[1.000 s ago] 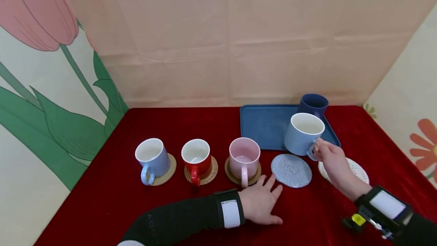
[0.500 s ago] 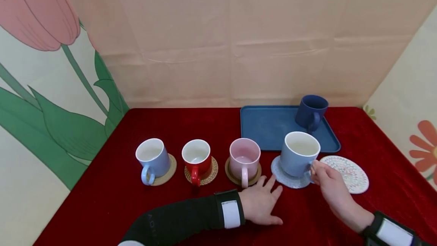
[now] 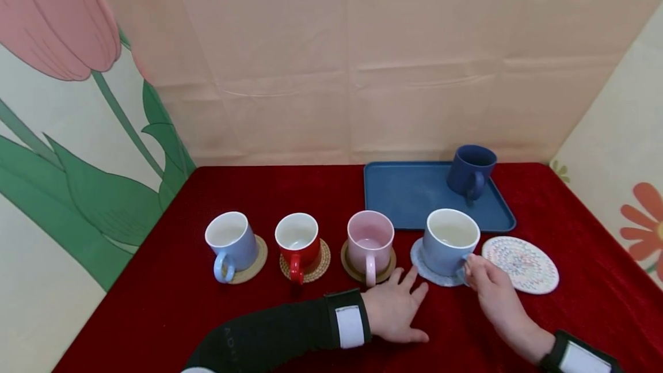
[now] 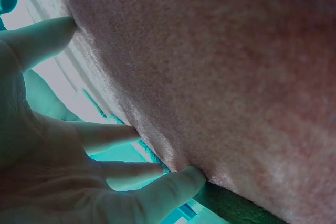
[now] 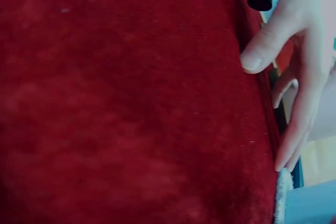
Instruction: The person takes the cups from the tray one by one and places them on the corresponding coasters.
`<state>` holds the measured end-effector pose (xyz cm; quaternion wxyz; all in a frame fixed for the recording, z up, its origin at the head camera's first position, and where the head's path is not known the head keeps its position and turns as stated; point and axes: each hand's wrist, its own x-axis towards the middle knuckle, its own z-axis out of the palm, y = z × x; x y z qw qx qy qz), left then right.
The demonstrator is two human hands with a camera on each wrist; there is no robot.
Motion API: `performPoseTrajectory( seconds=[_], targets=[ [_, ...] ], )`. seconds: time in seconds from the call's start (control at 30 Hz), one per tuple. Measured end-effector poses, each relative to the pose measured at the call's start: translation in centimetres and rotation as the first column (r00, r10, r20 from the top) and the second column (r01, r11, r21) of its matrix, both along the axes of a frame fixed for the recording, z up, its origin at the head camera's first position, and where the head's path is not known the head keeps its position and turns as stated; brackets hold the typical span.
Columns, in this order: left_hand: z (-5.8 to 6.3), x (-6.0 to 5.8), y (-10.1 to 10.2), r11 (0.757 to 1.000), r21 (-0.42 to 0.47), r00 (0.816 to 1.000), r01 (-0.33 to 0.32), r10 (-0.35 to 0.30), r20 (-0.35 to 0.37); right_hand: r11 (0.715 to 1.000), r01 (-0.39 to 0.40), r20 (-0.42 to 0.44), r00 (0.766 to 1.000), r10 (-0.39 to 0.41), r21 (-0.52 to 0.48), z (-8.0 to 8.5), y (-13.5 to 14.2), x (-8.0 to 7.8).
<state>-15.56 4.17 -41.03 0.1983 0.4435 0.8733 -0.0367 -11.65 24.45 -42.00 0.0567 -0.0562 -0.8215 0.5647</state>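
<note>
My right hand [image 3: 494, 289] pinches the handle of a light blue mug [image 3: 448, 249], which stands upright over a pale blue round coaster [image 3: 420, 263]. To the left, my left hand [image 3: 395, 309] rests on the red cloth with its fingers spread. Its fingertips lie between that coaster and a pink mug [image 3: 369, 240] on a brown coaster [image 3: 352, 266]. In the left wrist view the spread fingers [image 4: 113, 135] touch the cloth and hold nothing. The right wrist view catches the light blue mug's side [image 5: 312, 203] at its lower corner.
A red mug [image 3: 300, 246] and a periwinkle mug [image 3: 230, 243] stand on woven coasters at left. Behind, a blue tray [image 3: 404, 194] bears a dark blue mug [image 3: 470, 171]. A white patterned coaster [image 3: 523, 266] lies right of my right hand, on the red cloth [image 3: 290, 180].
My right hand has brought the light blue mug from over the tray's front down and toward me, over the pale blue coaster, then slightly left. The left hand has stayed in place.
</note>
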Motion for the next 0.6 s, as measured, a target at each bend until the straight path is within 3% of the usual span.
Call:
performPoseTrajectory(
  seconds=[0.13,0.2,0.27,0.33,0.43,0.6],
  targets=[
    [-0.1,0.0,-0.1,1.000,0.000,1.000,-0.012,0.012,0.012,0.999,-0.048,-0.016,0.999,0.048,0.001,-0.2,0.5,0.0],
    [-0.1,0.0,-0.1,1.000,0.002,1.000,-0.013,0.013,0.015,0.993,-0.117,0.023,0.993,0.117,-0.006,0.0,1.3,-0.2],
    [-0.1,0.0,-0.1,1.000,0.003,1.000,-0.013,0.013,0.017,0.975,-0.220,0.088,0.971,0.223,-0.037,0.3,2.4,-0.7],
    [-0.1,0.0,-0.1,1.000,0.000,1.000,-0.014,0.014,0.018,0.938,-0.333,0.161,0.925,0.344,-0.092,0.7,3.8,-1.2],
    [-0.2,0.0,-0.1,1.000,-0.003,1.000,-0.018,0.018,0.015,0.846,-0.480,0.210,0.825,0.525,-0.230,1.0,5.8,-2.2],
    [-0.4,0.1,0.0,1.000,-0.007,1.000,-0.024,0.024,0.001,0.617,-0.650,0.120,0.639,0.760,-0.444,0.8,8.2,-3.3]
  ],
)
